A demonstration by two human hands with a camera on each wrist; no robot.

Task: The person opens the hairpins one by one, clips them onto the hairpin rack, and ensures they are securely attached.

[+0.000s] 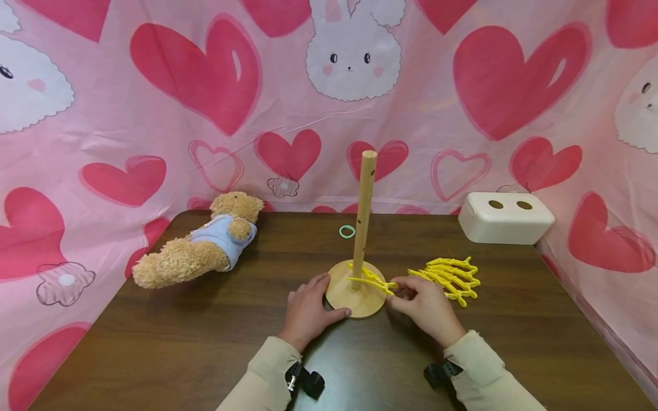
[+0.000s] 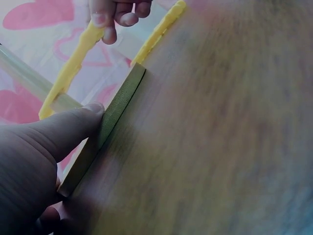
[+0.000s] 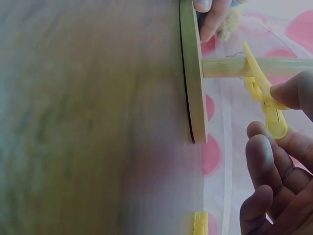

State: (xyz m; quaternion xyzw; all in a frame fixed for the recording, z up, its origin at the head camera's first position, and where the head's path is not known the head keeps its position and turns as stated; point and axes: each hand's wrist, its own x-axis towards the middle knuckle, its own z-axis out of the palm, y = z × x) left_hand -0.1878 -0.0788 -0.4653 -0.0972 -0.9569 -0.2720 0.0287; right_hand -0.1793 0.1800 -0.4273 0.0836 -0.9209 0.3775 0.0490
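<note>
A wooden stand, a round base (image 1: 341,298) with an upright post (image 1: 364,211), is on the table in front of me. My left hand (image 1: 307,311) grips the left side of the base, thumb (image 2: 80,120) at its near rim. On the right, my right hand (image 1: 425,305) pinches a yellow plastic clip (image 1: 372,282) between thumb and fingers. The clip's two long arms spread to either side of the low part of the post. In the right wrist view the clip (image 3: 266,98) shows its hinged end between the fingertips.
Several more yellow clips (image 1: 452,277) lie in a pile right of my right hand. A small green ring (image 1: 346,232) lies behind the stand. A white box with two holes (image 1: 506,222) stands at the back right, a teddy bear (image 1: 205,245) lies at the left.
</note>
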